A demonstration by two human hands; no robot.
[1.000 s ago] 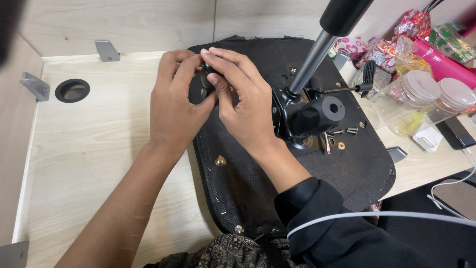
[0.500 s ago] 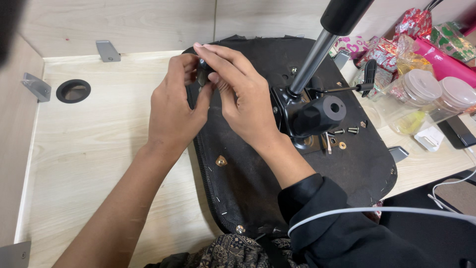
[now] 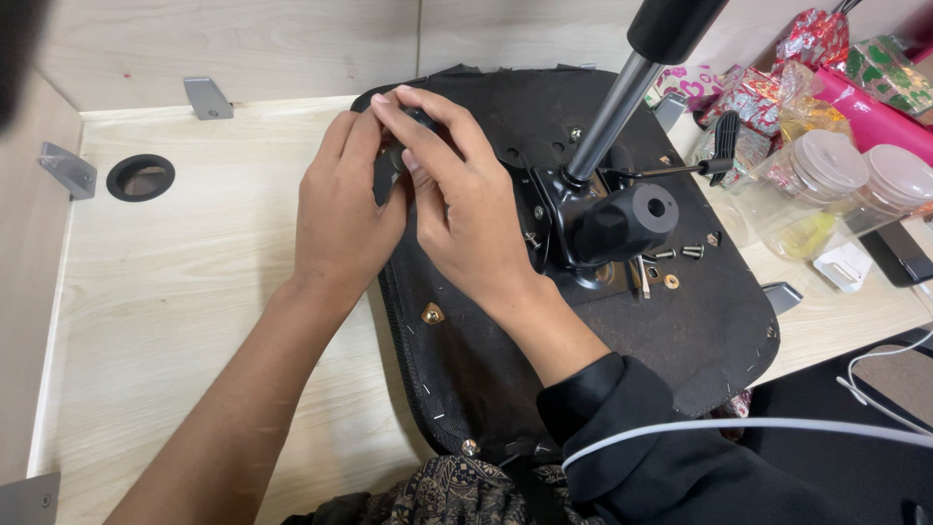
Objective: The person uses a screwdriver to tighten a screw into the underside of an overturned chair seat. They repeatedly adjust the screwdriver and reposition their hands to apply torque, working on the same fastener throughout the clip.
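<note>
An upturned black chair seat (image 3: pixel 505 389) lies on the light wooden desk (image 3: pixel 185 321). Its black metal mechanism (image 3: pixel 603 228) and silver gas column (image 3: pixel 607 122) stick up at the centre. My left hand (image 3: pixel 345 219) and my right hand (image 3: pixel 466 214) meet at the seat's far left edge. Both close on a small black part (image 3: pixel 389 173) there; the fingers hide most of it. My right fingertips reach over my left fingers. A brass insert (image 3: pixel 432 313) shows in the seat just below my hands.
Loose screws (image 3: pixel 680 255) lie on the seat right of the mechanism, beside a black lever (image 3: pixel 719 146). Clear plastic jars (image 3: pixel 826 170) and shiny wrapped packages (image 3: pixel 816 44) crowd the right. The desk has a round cable hole (image 3: pixel 141 177), metal brackets (image 3: pixel 207 97) and a white cable (image 3: pixel 739 426).
Both hands stay on the black part at the seat's edge. My right fingertips have crept a little further left over my left fingers.
</note>
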